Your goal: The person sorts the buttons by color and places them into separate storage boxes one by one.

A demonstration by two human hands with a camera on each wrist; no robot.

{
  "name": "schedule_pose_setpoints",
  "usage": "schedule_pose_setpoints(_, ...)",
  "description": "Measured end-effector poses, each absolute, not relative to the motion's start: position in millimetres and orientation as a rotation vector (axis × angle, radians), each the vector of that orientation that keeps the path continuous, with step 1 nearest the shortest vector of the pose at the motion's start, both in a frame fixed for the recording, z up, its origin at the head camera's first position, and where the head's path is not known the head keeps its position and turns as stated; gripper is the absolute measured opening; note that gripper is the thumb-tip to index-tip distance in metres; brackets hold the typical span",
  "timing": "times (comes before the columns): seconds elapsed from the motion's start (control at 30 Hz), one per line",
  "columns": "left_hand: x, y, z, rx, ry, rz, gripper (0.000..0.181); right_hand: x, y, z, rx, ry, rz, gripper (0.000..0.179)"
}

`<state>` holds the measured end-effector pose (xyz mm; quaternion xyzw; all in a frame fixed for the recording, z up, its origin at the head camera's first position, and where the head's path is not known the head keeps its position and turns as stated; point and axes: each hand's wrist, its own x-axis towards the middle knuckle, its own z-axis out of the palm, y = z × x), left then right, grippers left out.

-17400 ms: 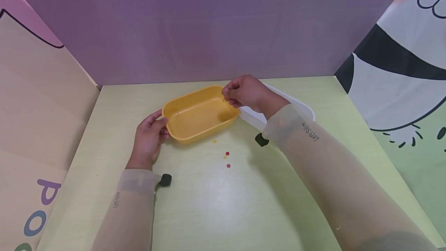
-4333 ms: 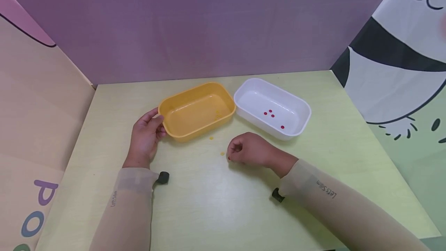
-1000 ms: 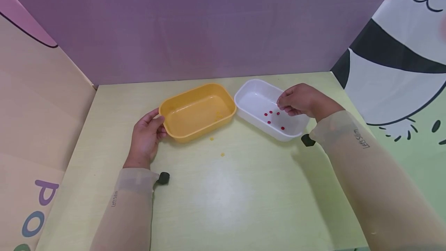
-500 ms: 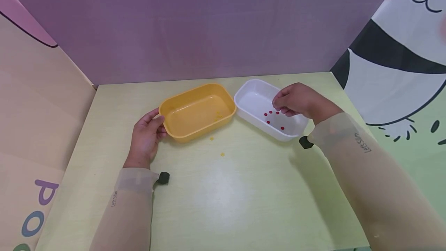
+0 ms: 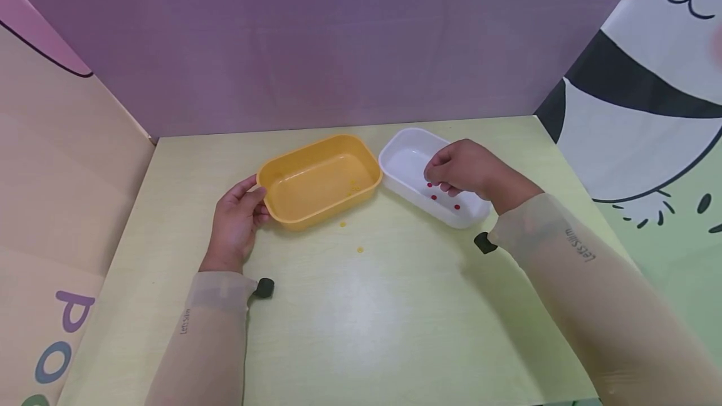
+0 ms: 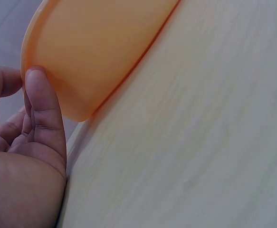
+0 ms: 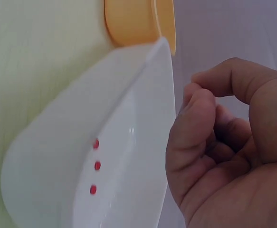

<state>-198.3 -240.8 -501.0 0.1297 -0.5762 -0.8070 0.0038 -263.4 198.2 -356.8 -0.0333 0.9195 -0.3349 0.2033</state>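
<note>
In the head view, my left hand holds the near left end of a yellow plastic tray, thumb at the rim and fingers behind it. The left wrist view shows the thumb against the tray wall. My right hand is over a white tray, fingers curled and thumb close to the fingertips; nothing shows between them in the right wrist view. Small red discs lie on the white tray's floor, some hidden by the hand. Several small yellow discs lie inside the yellow tray.
Two yellow discs lie on the light wood table, one disc close to the yellow tray and another disc nearer the person. The trays' ends meet near the back. A purple panel rises behind the table, with printed panels at both sides.
Over the last second my right hand has moved left across the white tray, covering some red discs. The red disc it pinched earlier is off the table. My left hand has stayed put.
</note>
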Motion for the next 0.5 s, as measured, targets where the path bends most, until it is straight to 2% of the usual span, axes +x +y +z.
schedule_pose_setpoints(0.4,-198,-239,-501,0.395,-1.806,-2.517,0.042,-240,171,-359,-0.169,2.529,-0.924,0.023)
schedule_pose_setpoints(0.5,-198,-239,-502,0.395,-1.805,-2.52,0.042,-235,164,-362,-0.213,2.518,-0.954,0.018)
